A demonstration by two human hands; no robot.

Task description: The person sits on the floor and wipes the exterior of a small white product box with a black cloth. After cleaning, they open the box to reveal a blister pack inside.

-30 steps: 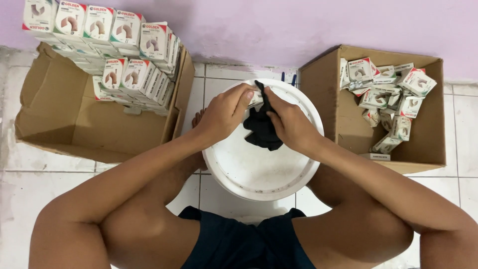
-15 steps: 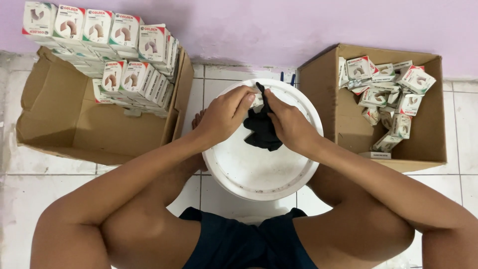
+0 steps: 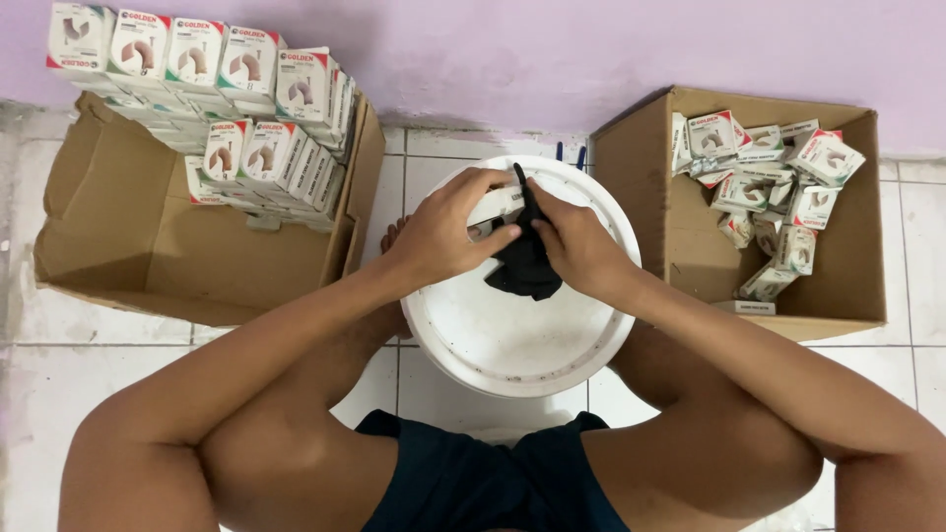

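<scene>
Both hands meet over a round white lid (image 3: 512, 340) between my knees. My left hand (image 3: 443, 232) grips a small white box (image 3: 498, 204) at its near end. My right hand (image 3: 576, 241) pinches a piece of black cloth (image 3: 522, 266) that hangs against the box's open end and droops onto the lid. How far the cloth sits inside the box is hidden by my fingers.
An open cardboard carton (image 3: 158, 236) at the left holds neat rows of small white, red and green boxes (image 3: 246, 108). A second carton (image 3: 847, 296) at the right holds a loose heap of the same boxes (image 3: 778, 197). White tiled floor and a lilac wall surround them.
Both hands have shifted slightly over the lid while working the black cloth against the box. The cartons have not moved.
</scene>
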